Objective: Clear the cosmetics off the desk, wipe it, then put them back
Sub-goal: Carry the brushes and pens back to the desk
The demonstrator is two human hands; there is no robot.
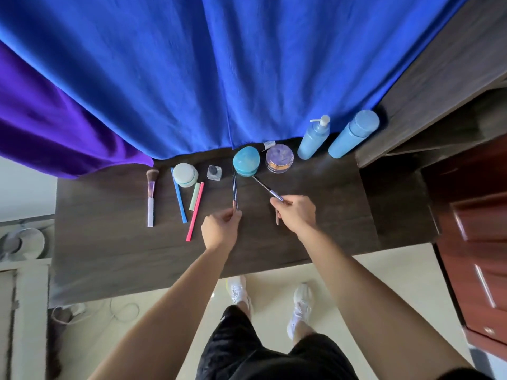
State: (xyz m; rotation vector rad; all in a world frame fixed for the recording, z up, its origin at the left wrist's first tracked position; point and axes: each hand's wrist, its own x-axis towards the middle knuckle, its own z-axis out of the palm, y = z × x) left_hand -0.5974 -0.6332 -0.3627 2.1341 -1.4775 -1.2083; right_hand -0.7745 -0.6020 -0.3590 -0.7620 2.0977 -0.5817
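A: Nearest to us we are seeing our black shorts (247,352) and white shoes (300,305), and above them both arms are reaching over the desk (109,256). What are the hands doing?

B: Our left hand (220,227) is pinching the near end of two thin dark pencils (234,190). Their far ends are lying just beside the teal case (246,160). Our right hand (297,212) is gripping a thin brush (267,189) by the handle, and its tip is pointing at the same case.

A: And the short stick (277,218) under the right hand?

B: We cannot tell whether the fingers are holding it or it is lying on the wood.

A: Where are the other cosmetics sitting?

B: All on the desk. The powder brush (151,197), blue pencil (179,198), green stick (194,200) and pink pencil (194,212) are lying on the left. The pale round jar (185,174), small glass bottle (214,172) and purple jar (279,157) are sitting further back. The pump bottle (312,141) and blue bottle (352,134) are standing upright at the far right.

A: So what are we risking?

B: We think we are holding the pencils too near the end, so one may be slipping out and rolling off the front edge. The brush tip is lying near the teal case and could be pushing it against the purple jar. The bottles are tall, so a reaching arm may be tipping them.
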